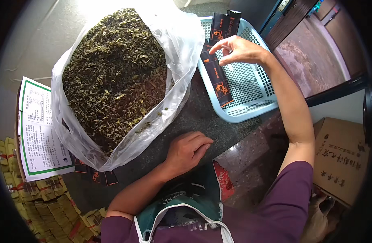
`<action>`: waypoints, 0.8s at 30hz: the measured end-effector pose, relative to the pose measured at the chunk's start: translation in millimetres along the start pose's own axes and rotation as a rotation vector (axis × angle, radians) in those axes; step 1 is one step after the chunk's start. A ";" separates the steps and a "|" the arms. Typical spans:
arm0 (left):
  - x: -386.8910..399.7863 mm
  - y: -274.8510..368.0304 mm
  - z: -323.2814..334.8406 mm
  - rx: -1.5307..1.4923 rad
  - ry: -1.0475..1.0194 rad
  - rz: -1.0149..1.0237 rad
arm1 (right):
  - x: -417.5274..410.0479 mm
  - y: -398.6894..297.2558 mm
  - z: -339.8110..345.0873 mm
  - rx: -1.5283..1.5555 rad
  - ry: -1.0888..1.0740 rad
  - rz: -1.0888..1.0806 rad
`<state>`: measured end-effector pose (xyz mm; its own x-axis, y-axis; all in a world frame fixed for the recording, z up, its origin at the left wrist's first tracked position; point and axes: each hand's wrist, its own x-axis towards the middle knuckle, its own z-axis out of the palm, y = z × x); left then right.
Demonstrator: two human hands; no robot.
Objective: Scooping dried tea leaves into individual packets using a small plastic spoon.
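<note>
My right hand (239, 51) hovers over a light blue plastic basket (249, 114), its thumb and fingers spread with nothing between them. Beneath and beside the fingertips, black tea sachets with orange print (220, 82) lie along the basket's left side. More black sachets (221, 25) lean at its back end. On the dark tabletop (201, 112) rests my left hand (189, 150), fingers curled together; its palm side is hidden, and nothing shows in it. Left of both hands stands a large clear plastic bag (179, 45), wide open and full of dried tea leaves (116, 73).
A green-bordered printed sheet (37, 130) stands left of the bag. Several black packets (96, 176) lie beneath the bag's near edge. Yellow bundled packs (43, 209) are stacked at lower left. A cardboard box (340, 161) with writing sits at right, below a dark-framed opening.
</note>
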<state>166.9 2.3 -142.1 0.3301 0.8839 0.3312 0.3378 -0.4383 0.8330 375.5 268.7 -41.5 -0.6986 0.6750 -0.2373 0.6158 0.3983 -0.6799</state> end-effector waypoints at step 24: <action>-0.3 1.6 0.1 -0.001 0.004 -0.025 | -21.0 33.1 -86.8 -0.389 0.566 0.113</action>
<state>167.4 1.3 -141.0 0.3177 0.8952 0.3126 0.3445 -0.4161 0.8415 442.1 321.7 1.2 -0.3897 0.9035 0.1782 0.8333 0.4284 -0.3494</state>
